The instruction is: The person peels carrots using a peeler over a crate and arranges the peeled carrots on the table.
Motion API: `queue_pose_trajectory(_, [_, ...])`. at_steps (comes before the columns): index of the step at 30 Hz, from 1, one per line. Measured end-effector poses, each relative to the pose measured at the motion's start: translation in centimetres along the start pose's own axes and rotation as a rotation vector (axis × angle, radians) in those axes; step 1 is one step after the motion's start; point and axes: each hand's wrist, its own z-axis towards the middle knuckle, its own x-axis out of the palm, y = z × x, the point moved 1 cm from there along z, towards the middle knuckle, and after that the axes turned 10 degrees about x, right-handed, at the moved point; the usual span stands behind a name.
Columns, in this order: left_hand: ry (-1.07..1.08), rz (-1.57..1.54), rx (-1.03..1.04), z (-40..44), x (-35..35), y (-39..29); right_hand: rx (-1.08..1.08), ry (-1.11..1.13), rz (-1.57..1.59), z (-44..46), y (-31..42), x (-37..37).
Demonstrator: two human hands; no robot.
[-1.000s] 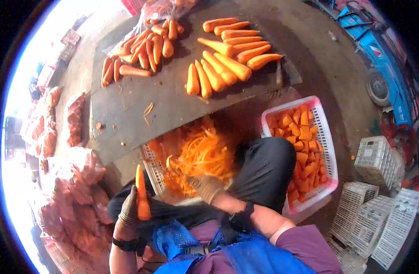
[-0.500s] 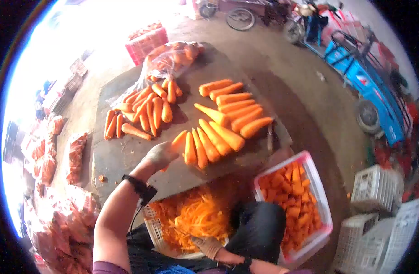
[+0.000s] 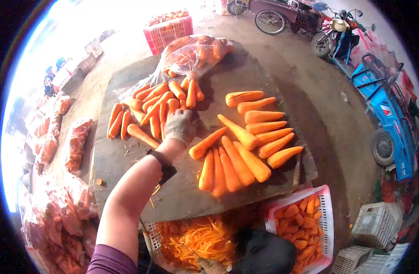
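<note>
My left hand [image 3: 178, 126], gloved, reaches over the board [image 3: 122, 166] to the pile of carrots [image 3: 154, 104] beside an open plastic bag [image 3: 195, 52]. Its fingers close around the end of one carrot in that pile. To its right, peeled carrots [image 3: 236, 166] lie in a fan, with one carrot [image 3: 208, 143] slanting at the fan's left end. Low in the view, my right hand [image 3: 212, 266], also gloved, is over the basket of orange peelings [image 3: 202, 242]; its fingers are partly cut off and what they hold is too small to tell.
A pink-white crate of carrot chunks [image 3: 327, 219] stands at the lower right. Bagged carrots [image 3: 77, 146] lie at the left. White crates [image 3: 376, 223] and a blue cart [image 3: 392, 132] are at the right. A knife [image 3: 297, 170] lies on the board's right edge.
My left hand first held a peeled carrot near my lap, then set it at the fan's left end, and has now moved up to the pile. The view has tilted up.
</note>
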Motion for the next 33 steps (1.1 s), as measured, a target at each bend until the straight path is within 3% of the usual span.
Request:
queue_pose_trajectory(3, [0.043,0.167,-0.156,1.3,1.9,2.0,0.172,0.172,0.009,0.4,-0.8,1.5])
queue_pose_trajectory(6, [0.077,0.251,-0.090,2.0,5.0,3.1,-0.065,-0.115,-0.025,-0.1,-1.8,2.2])
queue_pose_trajectory(7, [0.085,0.281,-0.043,2.0,3.6,1.9,0.005,-0.012,-0.022,0.0,-0.7,0.5])
queue_pose_trajectory(8, [0.169,0.207,-0.121,1.7,1.8,1.1,0.072,0.091,-0.016,0.1,0.4,-1.3])
queue_pose_trajectory(9, [0.114,0.123,-0.158,0.7,1.0,0.7,0.136,0.194,-0.007,0.2,1.2,-2.6])
queue_pose_trajectory(12, [0.437,0.012,-0.149,-2.6,-2.3,1.0,0.047,0.093,-0.123,0.1,-0.1,0.0])
queue_pose_trajectory(13, [0.580,0.099,0.106,-4.3,-4.8,0.2,0.073,0.095,-0.137,0.0,1.0,-1.2])
queue_pose_trajectory(14, [0.617,0.129,0.230,-6.8,-2.8,2.2,0.098,0.098,-0.152,-0.3,2.6,-3.6])
queue_pose_trajectory(15, [0.839,0.126,0.156,-8.3,-5.9,0.5,0.122,0.102,-0.169,-0.5,3.6,-4.9])
queue_pose_trajectory(19, [0.756,0.121,-0.140,-17.1,-3.8,2.6,-0.067,0.087,-0.014,0.1,3.3,-3.4])
queue_pose_trajectory(21, [0.743,0.020,-0.280,-17.4,-6.4,-0.1,-0.166,0.087,0.051,0.9,2.5,-1.9])
queue_pose_trajectory(24, [0.515,0.065,-0.337,-18.5,-4.9,0.3,-0.123,0.158,-0.008,1.7,2.0,-0.8])
queue_pose_trajectory(26, [0.715,-0.156,-0.470,-17.7,-7.4,-0.6,-0.161,0.135,0.079,0.4,3.2,-3.7])
queue_pose_trajectory(27, [0.820,-0.269,-0.536,-17.8,-8.3,-0.9,-0.138,0.152,0.197,0.4,1.4,-1.9])
queue_pose_trajectory(28, [0.747,-0.408,-0.534,-18.8,-8.3,-0.1,-0.117,0.171,0.318,1.4,-1.9,1.9])
queue_pose_trajectory(30, [0.687,-0.570,-0.455,-20.2,-11.6,0.1,-0.242,-0.060,-0.036,-0.5,1.0,-2.5])
queue_pose_trajectory(33, [0.700,-0.857,-0.467,-23.2,-20.4,-1.1,-0.211,-0.106,-0.031,-0.1,0.6,-1.9])
